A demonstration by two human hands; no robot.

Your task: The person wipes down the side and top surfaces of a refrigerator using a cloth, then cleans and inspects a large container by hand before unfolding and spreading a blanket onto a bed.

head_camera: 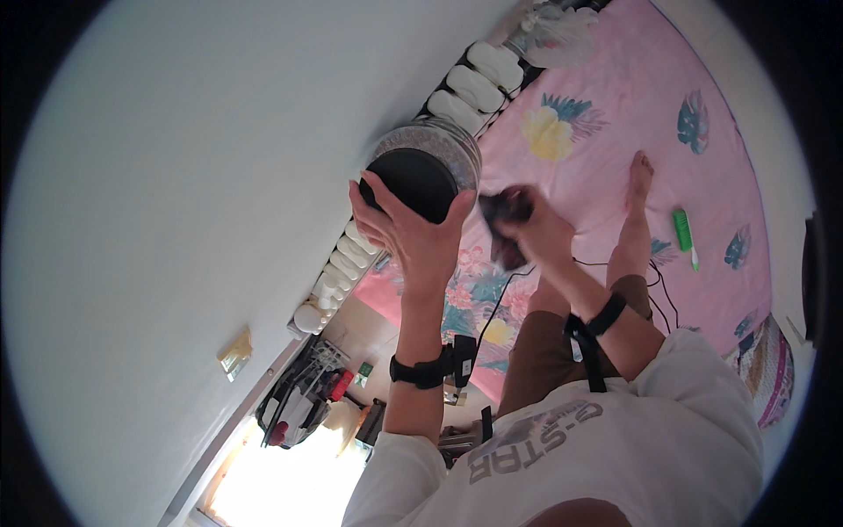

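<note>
My left hand (408, 227) grips a round black disc (411, 184), thumb on one side and fingers around the other. The disc is the end face of a round, clear-walled fixture or container (461, 148) close beside the wall; whether it is fixed there cannot be told. Bunched in my right hand (543, 230) is a dark cloth (507, 224), blurred by motion, just to the right of the fixture. Black straps circle both forearms, and a small black box (463, 361) sits on the left one.
I stand on a bed with a pink floral sheet (593, 178). A white padded headboard (474, 89) runs along the pale wall (197, 165). On the sheet lie a green brush (683, 230) and dark cables (662, 290). A clear plastic bag (560, 39) stands at the far end.
</note>
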